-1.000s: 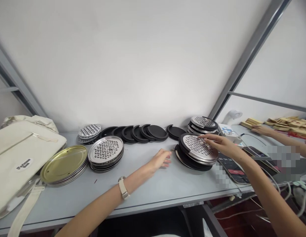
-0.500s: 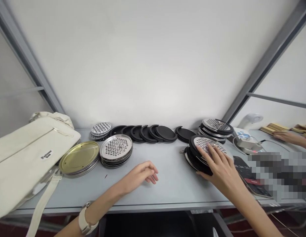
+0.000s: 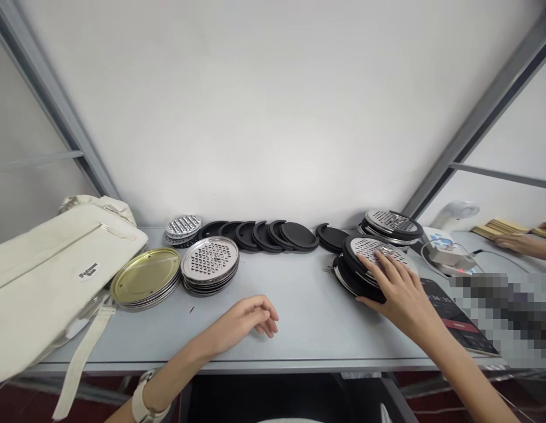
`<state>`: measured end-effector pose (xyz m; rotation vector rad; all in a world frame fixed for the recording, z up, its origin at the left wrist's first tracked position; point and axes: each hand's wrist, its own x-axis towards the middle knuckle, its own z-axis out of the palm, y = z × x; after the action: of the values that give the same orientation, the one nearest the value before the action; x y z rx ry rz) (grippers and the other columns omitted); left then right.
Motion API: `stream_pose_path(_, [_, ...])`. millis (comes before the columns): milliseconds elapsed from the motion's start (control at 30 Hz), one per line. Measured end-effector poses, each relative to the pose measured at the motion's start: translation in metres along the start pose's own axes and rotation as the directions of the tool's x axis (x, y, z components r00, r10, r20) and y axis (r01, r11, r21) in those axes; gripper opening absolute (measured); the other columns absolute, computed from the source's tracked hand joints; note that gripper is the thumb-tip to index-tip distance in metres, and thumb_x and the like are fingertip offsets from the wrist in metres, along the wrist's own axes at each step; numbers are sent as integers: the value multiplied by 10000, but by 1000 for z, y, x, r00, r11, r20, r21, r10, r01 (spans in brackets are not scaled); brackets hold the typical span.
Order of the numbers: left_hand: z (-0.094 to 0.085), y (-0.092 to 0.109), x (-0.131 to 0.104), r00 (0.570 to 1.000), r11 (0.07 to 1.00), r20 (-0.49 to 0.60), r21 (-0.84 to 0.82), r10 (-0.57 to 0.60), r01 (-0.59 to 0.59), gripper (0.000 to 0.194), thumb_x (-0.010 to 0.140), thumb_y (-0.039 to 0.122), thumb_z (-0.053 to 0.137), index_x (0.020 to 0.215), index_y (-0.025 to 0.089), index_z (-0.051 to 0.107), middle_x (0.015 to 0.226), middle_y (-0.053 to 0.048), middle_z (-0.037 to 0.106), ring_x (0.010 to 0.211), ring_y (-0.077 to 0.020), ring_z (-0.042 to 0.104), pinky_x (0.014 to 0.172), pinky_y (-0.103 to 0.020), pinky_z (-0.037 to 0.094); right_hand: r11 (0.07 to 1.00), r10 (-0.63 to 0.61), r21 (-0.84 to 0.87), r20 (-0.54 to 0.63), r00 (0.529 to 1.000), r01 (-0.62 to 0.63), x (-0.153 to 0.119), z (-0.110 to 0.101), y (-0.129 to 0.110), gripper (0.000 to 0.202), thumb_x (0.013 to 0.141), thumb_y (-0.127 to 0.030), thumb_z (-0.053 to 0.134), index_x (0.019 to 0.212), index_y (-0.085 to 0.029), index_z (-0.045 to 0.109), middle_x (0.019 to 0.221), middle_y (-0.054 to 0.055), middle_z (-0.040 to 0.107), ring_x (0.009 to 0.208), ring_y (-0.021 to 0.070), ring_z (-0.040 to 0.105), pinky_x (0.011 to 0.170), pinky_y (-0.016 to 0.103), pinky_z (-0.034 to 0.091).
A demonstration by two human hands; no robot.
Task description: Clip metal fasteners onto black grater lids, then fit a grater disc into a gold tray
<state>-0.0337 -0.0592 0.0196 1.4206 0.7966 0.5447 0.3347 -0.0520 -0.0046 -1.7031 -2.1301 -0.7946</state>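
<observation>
My left hand (image 3: 248, 320) hovers over the front middle of the grey table, fingers loosely curled and slightly apart, with nothing in it. At the right, my right hand (image 3: 398, 288) rests with spread fingers on the top of a stack of round metal graters with black rims (image 3: 356, 249). Its thumb lies by the stack's near side. Behind stands a second stack of black-rimmed graters (image 3: 389, 223). On the left are a stack of bare grater discs (image 3: 211, 258), a stack of gold-coloured round plates (image 3: 144, 276) and smaller grater discs (image 3: 183, 226).
Black round holders (image 3: 299, 235) lie overlapped along the wall, another black holder (image 3: 332, 237) beside them. A cream bag (image 3: 56, 282) leans at the left. A phone (image 3: 453, 317), a white device (image 3: 444, 249) with cables and another person's hand (image 3: 522, 244) are at the right.
The view has shifted slightly. My right hand stays on the grater stack, its fingers a little shifted. My left hand has drawn slightly back toward the table's front edge.
</observation>
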Motion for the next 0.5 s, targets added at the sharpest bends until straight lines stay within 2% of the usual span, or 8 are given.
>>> stream_pose_path(133, [1, -1, -3, 1000, 1000, -3, -5, 1, -1, 276, 900, 399, 490, 910, 151, 609, 879, -71, 667, 836, -182, 633, 798, -307, 467, 1000, -1, 19, 1, 1000, 1, 1, 5, 5, 692, 830, -399, 578, 1448, -223, 319, 1438, 172, 382, 1304, 408, 351, 1004, 548, 327])
stream_pose_path(267, [-1, -3, -8, 1000, 1000, -9, -2, 4, -4, 272, 920, 377, 464, 927, 150, 615, 886, -70, 667, 847, -182, 634, 804, -305, 465, 997, 43, 61, -80, 996, -39, -2, 5, -7, 660, 861, -417, 551, 1436, -184, 326, 1472, 196, 312, 1335, 416, 306, 1052, 578, 251])
stream_pose_path(333, [-2, -5, -9, 1000, 1000, -20, 5, 3, -3, 275, 924, 375, 459, 927, 149, 616, 882, -70, 666, 846, -182, 633, 806, -305, 463, 993, 71, 102, -120, 990, -59, -2, -1, -16, 584, 899, -391, 510, 1420, -186, 345, 1485, 186, 299, 1351, 391, 298, 1069, 556, 248])
stream_pose_path(400, [-2, -6, -9, 999, 1000, -35, 13, -4, 4, 279, 925, 379, 459, 926, 149, 616, 882, -71, 666, 848, -183, 631, 808, -308, 461, 991, 59, 129, -134, 989, -42, -2, -6, -26, 451, 927, -332, 474, 1356, -200, 431, 1461, 167, 353, 1357, 365, 303, 1078, 537, 253])
stream_pose_path(500, [-1, -8, -6, 999, 1000, -39, 17, -16, 17, 283, 923, 383, 463, 922, 144, 614, 879, -74, 666, 846, -184, 628, 807, -311, 461, 987, -29, 155, -80, 996, 41, 2, -8, -41, 296, 941, -219, 412, 1191, -195, 569, 1410, 149, 440, 1317, 343, 371, 1032, 510, 335])
